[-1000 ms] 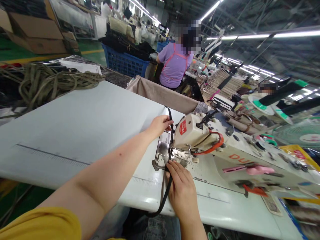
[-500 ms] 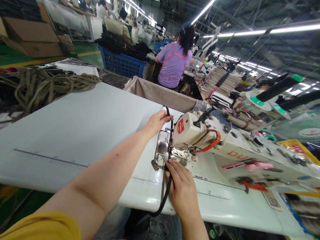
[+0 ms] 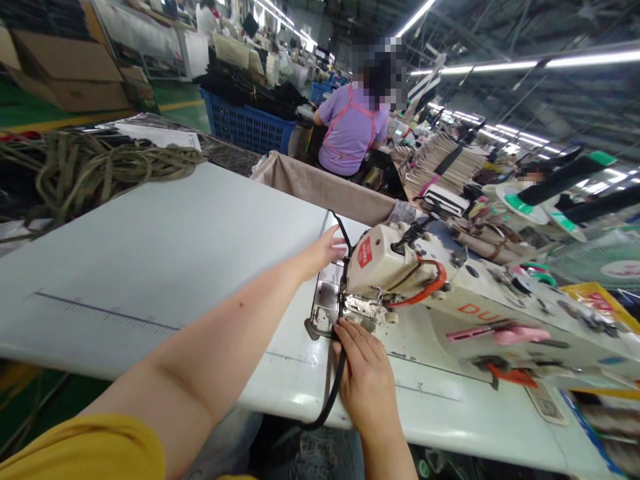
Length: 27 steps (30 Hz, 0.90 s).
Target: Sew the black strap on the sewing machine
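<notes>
Right hand [image 3: 364,370] is palm-down at the front of the needle plate, fingers kept close together and holding down a black strap [image 3: 331,393], wrist coming up from the bottom edge. Left hand [image 3: 324,255] is at the end of a long diagonal reach, forearm laid across the desk [image 3: 200,227] from a yellow sleeve [image 3: 95,447]. Its fingers are bent and a bit spread right beside the strap's far stretch, but I can't tell if they're actually pinching it. The strap hangs in a curve off the near desk edge, goes under the right fingertips, past the needle area, and out beyond the left hand.

Sewing machine [image 3: 425,277] is just right of all that. Red label [image 3: 365,253] on its head looks like "DUKI" turned sideways, and the orange lettering [image 3: 476,311] along the body starts "DU", then gets hard to read. There's a pink tool [image 3: 520,335] on its side. Yellow packet [image 3: 600,303] at far right has writing too blurry to make out.

Further out: printed ruler scale [image 3: 107,312] on the desk, olive cords [image 3: 115,163] heaped at the far left corner, blue crate [image 3: 245,123] behind, and a co-worker in purple [image 3: 350,133], back turned.
</notes>
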### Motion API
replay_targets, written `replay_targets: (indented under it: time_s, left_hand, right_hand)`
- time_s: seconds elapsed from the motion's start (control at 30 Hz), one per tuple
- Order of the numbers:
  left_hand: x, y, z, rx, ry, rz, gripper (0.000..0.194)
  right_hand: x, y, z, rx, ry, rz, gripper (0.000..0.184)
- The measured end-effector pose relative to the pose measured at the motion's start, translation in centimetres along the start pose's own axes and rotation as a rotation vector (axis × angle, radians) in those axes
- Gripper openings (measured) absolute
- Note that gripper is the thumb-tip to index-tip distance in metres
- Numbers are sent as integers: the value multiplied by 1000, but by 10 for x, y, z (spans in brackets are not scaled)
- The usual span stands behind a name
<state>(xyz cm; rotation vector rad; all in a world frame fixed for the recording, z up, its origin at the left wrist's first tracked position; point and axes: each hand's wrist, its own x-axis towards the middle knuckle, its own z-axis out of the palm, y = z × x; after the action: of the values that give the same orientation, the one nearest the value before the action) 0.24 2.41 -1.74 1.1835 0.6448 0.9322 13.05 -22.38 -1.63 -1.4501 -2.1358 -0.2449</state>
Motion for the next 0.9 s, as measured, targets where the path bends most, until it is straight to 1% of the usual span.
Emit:
replay_targets:
  time_s: [0.07, 0.17, 0.23, 0.3, 0.37, 0.5, 0.57, 0.6, 0.63, 0.7, 0.8, 0.87, 0.9]
  left_hand:
    - [2, -4, 6, -6, 45, -55, 95]
    - [1, -2, 12, 39, 75, -52, 84]
    - [0, 0, 13, 32, 71, -45, 86]
    - [-1, 2, 12, 11, 68, -35, 94]
    - [0, 2, 10, 39, 66, 11, 98]
    - [0, 4, 5, 125, 95, 174, 99]
    - [-2, 8, 3, 51, 90, 228, 103]
    - [-3, 10, 2, -6, 79, 234, 106]
    - [-4, 12, 3, -66, 68, 220, 109]
    - [-5, 14, 6, -174, 74, 141, 113]
    - [-5, 12, 13, -250, 144, -22, 111]
    - [-3, 11, 15, -234, 155, -50, 105]
    - [-2, 12, 14, -213, 151, -25, 101]
  right_hand:
    - [0, 1, 1, 1, 6, -9, 28]
    - [-1, 2, 2, -2, 8, -15, 29]
    - [-2, 3, 2, 1, 0, -13, 29]
    - [-3, 4, 3, 7, -2, -15, 28]
    - [-3, 5, 3, 13, 1, -19, 28]
    - [-2, 6, 4, 11, 2, -29, 29]
    - [-2, 7, 4, 4, 4, -32, 29]
    - [-2, 7, 4, -1, 6, -33, 29]
    - [-2, 8, 4, -6, 6, -37, 29]
    - [-3, 8, 4, -20, 3, -48, 29]
    - [-3, 9, 4, -38, 0, -63, 30]
    - [-3, 10, 4, -40, -3, -66, 31]
    - [-3, 10, 4, -40, -3, -66, 31]
